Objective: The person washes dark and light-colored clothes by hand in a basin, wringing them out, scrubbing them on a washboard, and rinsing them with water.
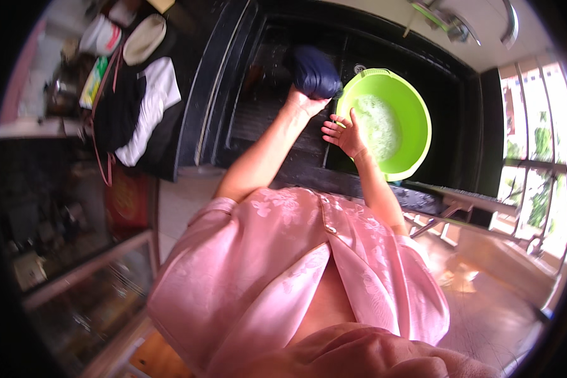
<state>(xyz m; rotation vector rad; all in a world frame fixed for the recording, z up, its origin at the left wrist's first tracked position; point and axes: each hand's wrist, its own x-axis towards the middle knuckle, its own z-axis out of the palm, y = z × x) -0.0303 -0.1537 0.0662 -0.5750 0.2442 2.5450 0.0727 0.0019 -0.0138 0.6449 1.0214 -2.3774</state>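
My left hand (pixel 307 101) grips a bunched navy blue cloth (pixel 316 73), possibly a garment, above a black wash sink (pixel 283 137). The cloth hides most of the fingers, and its far side fades into the dark sink. Right beside it is a bright green plastic basin (pixel 413 113) with foamy water (pixel 375 123) in its bottom. At the basin's near left rim, my right hand (pixel 346 134) is held palm up with its fingers apart and nothing in it.
Black and white clothes (pixel 144 113) lie on the dark counter to the left, beside a beige cloth item (pixel 145 38) and a green and yellow packet (pixel 93 82). A faucet (pixel 458 30) juts in at the back right. Barred windows (pixel 529 127) border the right side.
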